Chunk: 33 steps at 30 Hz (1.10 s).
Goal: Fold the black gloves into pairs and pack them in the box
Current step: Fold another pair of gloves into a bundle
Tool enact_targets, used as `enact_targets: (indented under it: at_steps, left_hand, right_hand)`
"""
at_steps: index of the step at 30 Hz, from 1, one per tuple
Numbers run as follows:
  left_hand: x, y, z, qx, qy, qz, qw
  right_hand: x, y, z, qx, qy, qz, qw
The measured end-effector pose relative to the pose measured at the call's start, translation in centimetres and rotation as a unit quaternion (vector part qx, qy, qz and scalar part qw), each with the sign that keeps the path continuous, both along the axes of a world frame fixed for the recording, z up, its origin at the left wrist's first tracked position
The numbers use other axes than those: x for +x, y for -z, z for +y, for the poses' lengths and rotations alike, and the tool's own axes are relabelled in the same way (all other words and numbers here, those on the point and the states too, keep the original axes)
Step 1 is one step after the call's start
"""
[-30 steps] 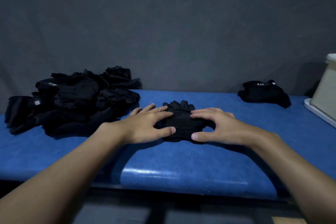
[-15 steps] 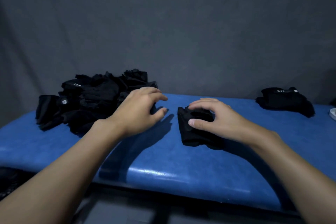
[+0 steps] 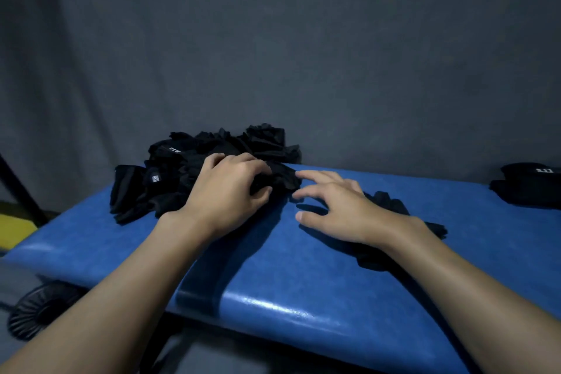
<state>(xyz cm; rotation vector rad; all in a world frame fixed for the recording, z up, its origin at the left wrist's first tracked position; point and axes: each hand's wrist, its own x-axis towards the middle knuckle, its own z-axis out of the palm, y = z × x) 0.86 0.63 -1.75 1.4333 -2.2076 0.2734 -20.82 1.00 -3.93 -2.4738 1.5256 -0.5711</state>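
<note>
Blue table (image 3: 303,297), left hand (image 3: 224,191) gripping part-hidden gloves (image 3: 182,167)

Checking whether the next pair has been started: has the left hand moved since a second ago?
Yes. The left hand went leftward from the folded pair to the glove pile, now gripping its edge.

— What lies where on your feed?
— I see the glove pile (image 3: 182,173) on the bench (image 3: 303,297), far left. The left hand (image 3: 230,194) is on the pile's right edge, fingers curled into it.
— And to the right?
— The right hand (image 3: 337,209) is just right of the pile, and the folded pair (image 3: 394,206) lies under its wrist. A second bundle (image 3: 528,188) lies far right, well apart. A fan (image 3: 39,310) sits on the floor, near left, below the bench.
</note>
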Motion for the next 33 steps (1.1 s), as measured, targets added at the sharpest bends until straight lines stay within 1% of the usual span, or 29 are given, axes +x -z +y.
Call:
enact_targets:
  at_steps: [4, 7, 12, 16, 23, 26, 29, 31, 33]
  left_hand:
    - [-0.2, -0.1, 0.1, -0.001, -0.001, 0.02, 1.0]
    - [-0.4, -0.3, 0.3, -0.009, 0.001, 0.042, 0.999]
    - [-0.9, -0.9, 0.7, -0.021, 0.004, 0.07, 0.997]
    - [-1.3, -1.4, 1.2, -0.04, 0.013, 0.098, 0.994]
    - [-2.8, -2.0, 1.8, -0.062, 0.058, 0.204, 0.975]
    - [-3.9, -2.5, 2.2, -0.041, 0.084, 0.257, 0.962]
    - [-5.1, -2.7, 2.4, 0.004, 0.117, 0.286, 0.951]
    - [-5.7, -2.7, 2.5, 0.044, 0.147, 0.285, 0.946]
    - [-6.3, -2.5, 2.3, 0.07, 0.16, 0.265, 0.949]
  right_hand:
    - [0.5, 0.3, -0.6, 0.001, 0.003, 0.013, 1.0]
    - [0.5, 0.1, -0.7, -0.009, 0.004, -0.006, 1.0]
    - [0.4, -1.6, -0.3, -0.026, 0.003, -0.116, 0.993]
    - [-0.3, -2.9, 0.5, -0.042, -0.021, -0.183, 0.982]
    - [-1.9, -3.4, 2.2, -0.051, -0.025, -0.265, 0.963]
    - [-2.6, -3.6, 3.0, -0.058, -0.022, -0.311, 0.949]
    - [-3.4, -4.0, 3.7, -0.067, -0.006, -0.351, 0.934]
    - [-4.1, -4.2, 4.1, -0.079, 0.002, -0.378, 0.922]
    - [-4.9, -4.3, 4.5, -0.089, 0.009, -0.392, 0.916]
